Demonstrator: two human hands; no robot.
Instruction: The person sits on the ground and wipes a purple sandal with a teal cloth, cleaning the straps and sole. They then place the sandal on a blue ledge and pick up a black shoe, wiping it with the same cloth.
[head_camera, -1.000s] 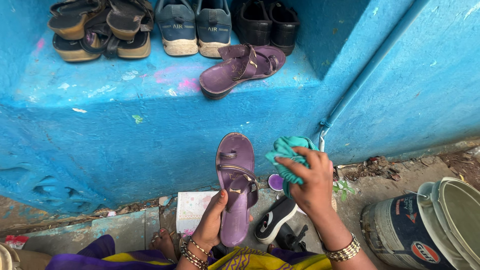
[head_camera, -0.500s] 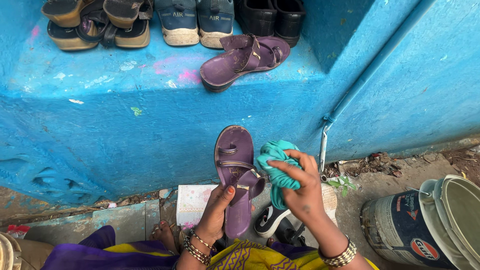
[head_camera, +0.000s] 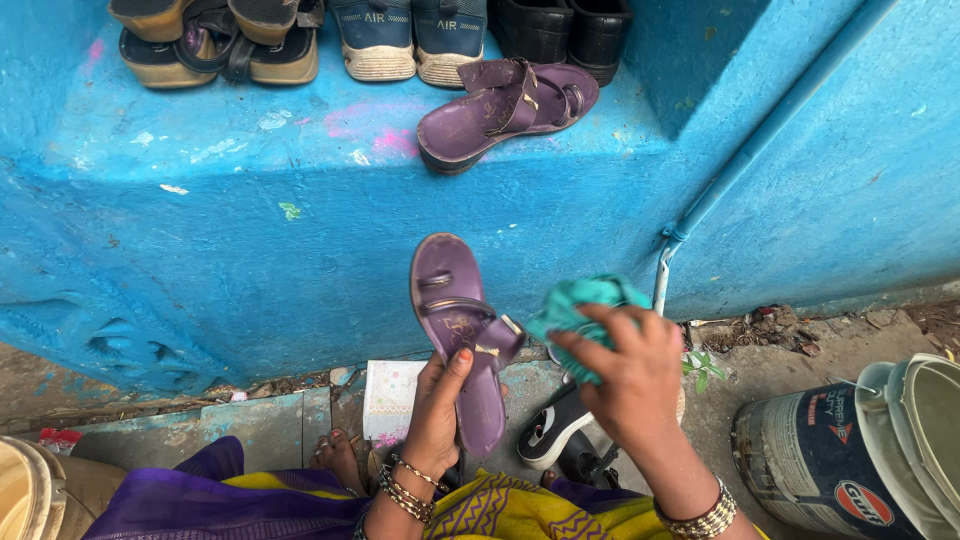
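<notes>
My left hand (head_camera: 437, 405) grips a purple sandal (head_camera: 457, 320) by its heel end, toe pointing up toward the blue wall. My right hand (head_camera: 625, 370) is closed on a crumpled teal cloth (head_camera: 572, 305), held just right of the sandal's strap and close to it. The matching purple sandal (head_camera: 505, 108) lies on the blue ledge (head_camera: 250, 150) above.
Brown sandals (head_camera: 215, 40), blue sneakers (head_camera: 405, 35) and black shoes (head_camera: 565, 30) line the ledge's back. A black-and-white shoe (head_camera: 550, 430) lies on the ground under my right hand. A paint bucket (head_camera: 830, 460) stands at lower right. A blue pipe (head_camera: 700, 200) runs down the wall.
The cloth hand moved left onto the sandal's strap half a second ago, then drew back to the right. The sandal stays upright in my left hand.
</notes>
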